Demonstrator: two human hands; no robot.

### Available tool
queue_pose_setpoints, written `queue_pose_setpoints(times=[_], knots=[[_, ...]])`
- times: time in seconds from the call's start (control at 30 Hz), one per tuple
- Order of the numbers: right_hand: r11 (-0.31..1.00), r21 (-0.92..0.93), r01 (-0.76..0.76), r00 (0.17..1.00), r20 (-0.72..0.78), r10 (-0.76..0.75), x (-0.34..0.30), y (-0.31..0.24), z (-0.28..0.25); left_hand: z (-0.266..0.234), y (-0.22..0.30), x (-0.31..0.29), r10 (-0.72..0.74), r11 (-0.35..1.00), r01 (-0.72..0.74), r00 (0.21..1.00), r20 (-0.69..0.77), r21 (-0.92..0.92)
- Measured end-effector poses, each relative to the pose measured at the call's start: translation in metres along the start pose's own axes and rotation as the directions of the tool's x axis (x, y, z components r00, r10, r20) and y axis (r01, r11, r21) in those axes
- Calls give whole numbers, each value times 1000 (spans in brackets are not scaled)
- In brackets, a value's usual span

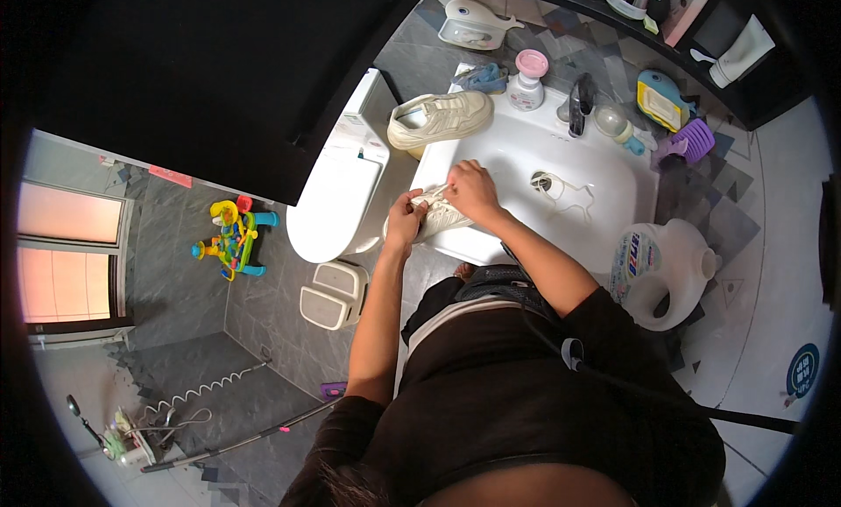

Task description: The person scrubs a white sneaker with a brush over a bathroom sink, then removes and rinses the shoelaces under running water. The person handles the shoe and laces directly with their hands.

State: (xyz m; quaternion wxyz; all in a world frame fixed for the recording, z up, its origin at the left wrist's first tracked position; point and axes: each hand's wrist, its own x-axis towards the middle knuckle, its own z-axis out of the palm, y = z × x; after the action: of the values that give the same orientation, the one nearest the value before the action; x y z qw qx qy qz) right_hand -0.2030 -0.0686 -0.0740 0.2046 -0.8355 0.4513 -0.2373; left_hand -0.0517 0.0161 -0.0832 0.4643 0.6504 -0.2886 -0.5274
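A cream sneaker (445, 219) is held over the near left edge of the white washbasin (517, 231). My left hand (405, 219) is closed round one side of it, with the thumb near the lacing. Over the lacing, my right hand (471, 191) is curled, its fingers pinching at the shoelace; the fingertips are partly hidden. Another cream sneaker (442, 120) rests on the basin's far left corner, its opening facing left. Inside the basin, a loose pale shoelace (571, 207) lies looped by the drain (541, 182).
Behind the basin stand a pink-topped pump bottle (527, 82), a dark faucet (580, 104) and a purple brush (694, 141). A cut-open plastic jug (670, 275) sits to the right. Leftward are a white toilet (333, 200), a step stool (335, 295) and a colourful toy (233, 237).
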Motion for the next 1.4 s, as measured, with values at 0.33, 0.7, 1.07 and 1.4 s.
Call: queue_pose_setpoints(times=[0.33, 0.7, 1.07, 1.4], knots=[[958, 288, -1, 999, -51, 16, 1, 11, -8, 2, 1, 3, -5, 999, 5, 1000, -4, 44], [975, 30, 219, 975, -57, -217, -5, -3, 4, 3, 0, 1, 24, 1000, -24, 1000, 16, 18], [938, 299, -176, 933, -253, 255, -7, 39, 5, 2, -6, 5, 48, 998, -47, 998, -40, 29], [960, 107, 257, 963, 51, -264, -5, -7, 3, 1, 1, 0, 16, 999, -17, 999, 30, 33]])
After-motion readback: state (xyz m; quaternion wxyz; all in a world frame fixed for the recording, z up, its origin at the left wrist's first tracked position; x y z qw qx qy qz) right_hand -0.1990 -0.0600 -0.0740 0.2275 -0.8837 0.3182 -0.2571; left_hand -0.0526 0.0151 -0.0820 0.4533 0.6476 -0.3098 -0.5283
